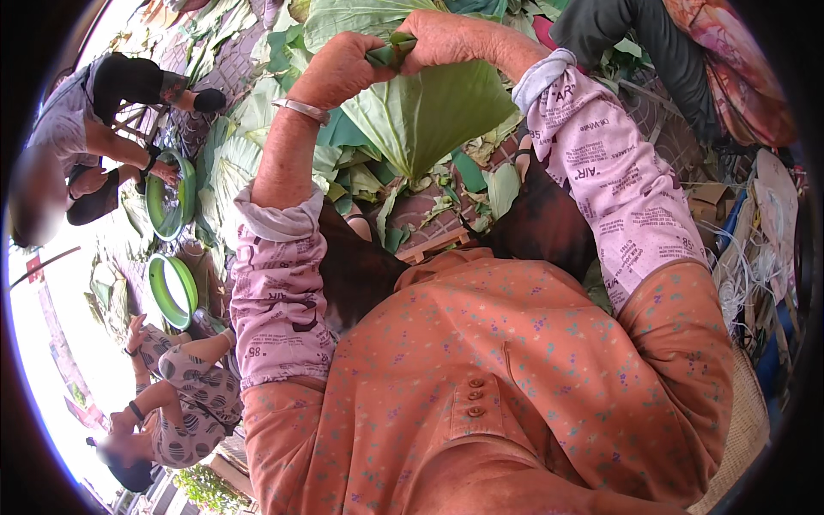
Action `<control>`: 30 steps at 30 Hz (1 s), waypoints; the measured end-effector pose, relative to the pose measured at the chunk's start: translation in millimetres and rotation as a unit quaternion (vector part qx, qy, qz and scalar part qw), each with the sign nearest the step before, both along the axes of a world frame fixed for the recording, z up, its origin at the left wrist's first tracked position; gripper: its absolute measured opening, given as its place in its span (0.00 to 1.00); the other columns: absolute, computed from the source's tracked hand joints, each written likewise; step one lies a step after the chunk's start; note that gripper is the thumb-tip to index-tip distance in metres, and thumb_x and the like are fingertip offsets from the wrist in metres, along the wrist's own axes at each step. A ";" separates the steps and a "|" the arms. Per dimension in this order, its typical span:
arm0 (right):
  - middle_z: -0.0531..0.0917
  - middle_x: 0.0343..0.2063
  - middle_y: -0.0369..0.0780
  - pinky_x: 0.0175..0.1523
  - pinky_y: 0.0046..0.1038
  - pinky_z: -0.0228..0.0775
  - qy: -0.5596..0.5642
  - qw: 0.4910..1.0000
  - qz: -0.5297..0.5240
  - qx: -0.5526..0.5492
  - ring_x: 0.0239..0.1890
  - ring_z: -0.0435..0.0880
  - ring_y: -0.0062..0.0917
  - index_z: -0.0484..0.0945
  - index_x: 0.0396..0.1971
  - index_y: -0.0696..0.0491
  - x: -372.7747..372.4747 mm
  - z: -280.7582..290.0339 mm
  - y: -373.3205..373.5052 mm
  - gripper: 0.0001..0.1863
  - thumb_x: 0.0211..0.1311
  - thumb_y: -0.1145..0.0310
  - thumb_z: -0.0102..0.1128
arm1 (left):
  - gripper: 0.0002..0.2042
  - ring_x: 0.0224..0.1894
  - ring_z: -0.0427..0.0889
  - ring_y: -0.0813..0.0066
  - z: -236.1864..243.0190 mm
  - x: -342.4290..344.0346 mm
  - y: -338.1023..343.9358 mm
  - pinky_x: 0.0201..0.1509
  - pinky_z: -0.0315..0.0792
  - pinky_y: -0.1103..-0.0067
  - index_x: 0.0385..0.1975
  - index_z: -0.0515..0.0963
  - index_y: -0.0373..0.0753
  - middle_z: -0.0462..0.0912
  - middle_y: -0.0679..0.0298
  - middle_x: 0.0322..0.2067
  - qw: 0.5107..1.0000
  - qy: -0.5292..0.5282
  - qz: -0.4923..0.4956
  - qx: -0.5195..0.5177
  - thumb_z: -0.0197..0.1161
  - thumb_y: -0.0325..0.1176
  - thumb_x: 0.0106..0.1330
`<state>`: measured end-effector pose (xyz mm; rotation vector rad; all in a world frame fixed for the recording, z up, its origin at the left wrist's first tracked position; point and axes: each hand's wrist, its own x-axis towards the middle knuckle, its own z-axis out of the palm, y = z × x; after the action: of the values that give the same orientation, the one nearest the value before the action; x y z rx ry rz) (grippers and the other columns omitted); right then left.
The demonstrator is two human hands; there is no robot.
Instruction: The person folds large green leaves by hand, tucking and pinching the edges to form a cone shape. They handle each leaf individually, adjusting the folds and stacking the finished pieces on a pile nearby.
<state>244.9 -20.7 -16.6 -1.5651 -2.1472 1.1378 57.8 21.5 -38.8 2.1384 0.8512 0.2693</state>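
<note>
Both my hands meet at the top of the view, arms stretched out. My left hand (339, 69) is closed, its fingers gripping one side of a small folded dark green leaf (390, 51). From the other side my right hand (438, 41) is also closed on that leaf; some of its fingers are hidden. Just beneath the hands spreads a large pale green leaf (425, 116) with ribs running to a point near my lap. Whether the folded piece is joined to it, I cannot tell.
Loose leaves and scraps (506, 189) cover the brick ground around my feet. On the left, a person reaches into a green-rimmed basin (170, 196), with a second green basin (172, 290) nearby and another person below. Pale strips (734, 266) lie at the right; another person's dark-trousered leg (644, 51) is upper right.
</note>
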 end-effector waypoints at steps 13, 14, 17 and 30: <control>0.79 0.19 0.40 0.30 0.27 0.67 0.021 0.999 -0.016 -0.047 0.24 0.76 0.23 0.78 0.27 0.59 -0.8 8.9 -2.0 0.12 0.40 0.69 0.60 | 0.09 0.27 0.69 0.87 12.2 1.2 -7.5 0.33 0.67 0.85 0.33 0.79 0.35 0.77 0.71 0.22 1.000 -0.024 -0.002 -0.011 0.66 0.28 0.52; 0.79 0.19 0.38 0.30 0.26 0.66 0.041 0.997 -0.025 -0.053 0.23 0.75 0.21 0.78 0.28 0.58 -0.9 6.5 -1.9 0.12 0.40 0.69 0.61 | 0.09 0.27 0.69 0.87 12.4 1.2 -8.1 0.33 0.67 0.85 0.33 0.79 0.35 0.77 0.71 0.22 1.000 -0.025 0.000 -0.018 0.66 0.28 0.53; 0.78 0.18 0.33 0.29 0.23 0.66 0.070 0.995 -0.037 -0.067 0.22 0.73 0.17 0.78 0.28 0.56 -3.6 -1.2 -1.4 0.12 0.41 0.69 0.64 | 0.09 0.27 0.70 0.88 15.7 0.3 -5.8 0.34 0.68 0.84 0.34 0.79 0.36 0.78 0.71 0.23 1.000 -0.025 -0.013 -0.008 0.65 0.28 0.53; 0.81 0.25 0.47 0.36 0.33 0.70 -0.062 0.996 -0.010 0.055 0.29 0.80 0.39 0.79 0.29 0.54 -10.7 -3.3 -3.6 0.16 0.41 0.60 0.62 | 0.12 0.24 0.77 0.71 28.3 -4.2 -23.2 0.33 0.71 0.77 0.31 0.80 0.40 0.80 0.57 0.23 0.994 0.019 0.005 0.111 0.68 0.35 0.48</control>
<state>234.3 -24.3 -20.0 -1.6427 -2.2266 0.9214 53.6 -1.7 -10.5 2.3518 0.8904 0.3430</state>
